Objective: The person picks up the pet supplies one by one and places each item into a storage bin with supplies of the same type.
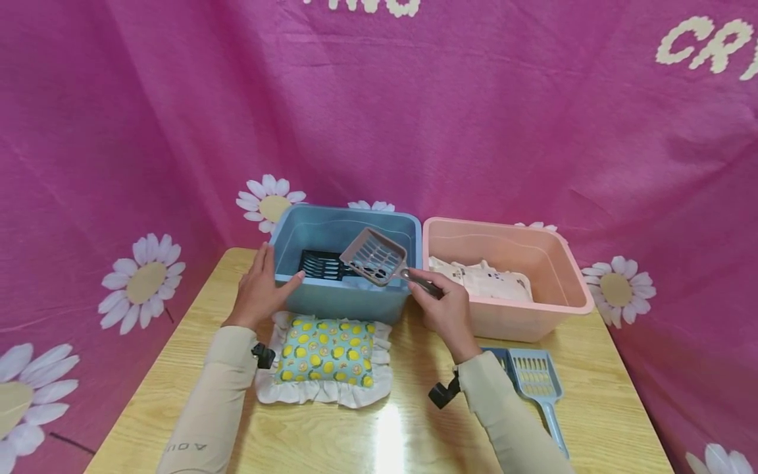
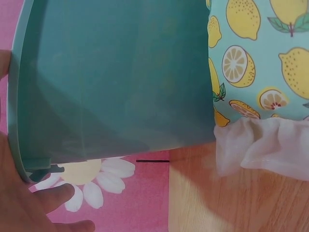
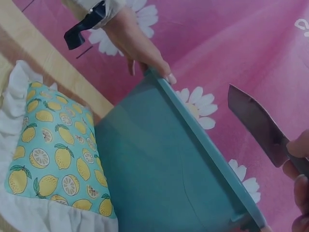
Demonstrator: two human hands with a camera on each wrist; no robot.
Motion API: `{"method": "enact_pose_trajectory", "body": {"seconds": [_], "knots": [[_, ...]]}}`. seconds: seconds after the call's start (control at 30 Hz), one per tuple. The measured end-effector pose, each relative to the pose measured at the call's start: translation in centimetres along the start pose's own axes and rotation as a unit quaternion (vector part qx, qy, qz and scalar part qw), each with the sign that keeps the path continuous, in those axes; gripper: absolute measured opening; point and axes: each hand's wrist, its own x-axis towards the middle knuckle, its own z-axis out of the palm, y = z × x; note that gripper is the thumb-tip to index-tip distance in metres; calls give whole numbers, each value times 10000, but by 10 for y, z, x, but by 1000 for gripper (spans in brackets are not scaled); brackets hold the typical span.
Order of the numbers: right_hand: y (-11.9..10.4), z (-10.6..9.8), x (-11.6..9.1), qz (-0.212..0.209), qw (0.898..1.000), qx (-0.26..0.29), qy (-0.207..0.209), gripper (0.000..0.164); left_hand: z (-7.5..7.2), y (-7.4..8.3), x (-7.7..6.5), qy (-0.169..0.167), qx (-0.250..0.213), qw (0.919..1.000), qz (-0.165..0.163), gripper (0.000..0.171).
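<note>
My right hand grips the dark handle of a grey-brown slotted litter scoop. The scoop is held tilted above the blue bin, whose front rim it overlaps in the head view. Inside that bin lies a black slotted scoop. At the bin's front left corner is my left hand, its thumb at the front rim and its fingers extended along the outside. A lemon-print cushion with a white ruffle lies just in front of the bin.
To the right stands a pink bin with a white printed cushion inside. A light blue slotted scoop lies on the wooden table before it, over a dark blue one. Behind hangs a magenta cloth with daisies.
</note>
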Motion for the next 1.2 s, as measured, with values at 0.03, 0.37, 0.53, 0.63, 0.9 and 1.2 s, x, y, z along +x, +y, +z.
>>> {"method": "enact_pose_trajectory", "body": {"seconds": [0.03, 0.37, 0.53, 0.63, 0.9, 1.2], "knots": [[5, 1, 3, -8, 10000, 7, -23, 27, 0, 0, 0, 1, 8, 10000, 3, 100], [15, 15, 17, -141, 9993, -187, -303, 26, 2, 0, 0, -73, 17, 9999, -82, 102], [14, 27, 26, -313, 9977, -424, -427, 25, 1, 1, 0, -55, 18, 10000, -81, 102], [14, 34, 33, -505, 9963, -528, -446, 25, 1, 1, 1, -68, 31, 9999, -74, 102], [16, 52, 51, -773, 9934, -658, -542, 24, 1, 0, 1, -79, 18, 10000, -55, 103], [14, 70, 62, -889, 9905, -576, -876, 24, 0, -1, 0, -40, 32, 10000, -77, 103]]}}
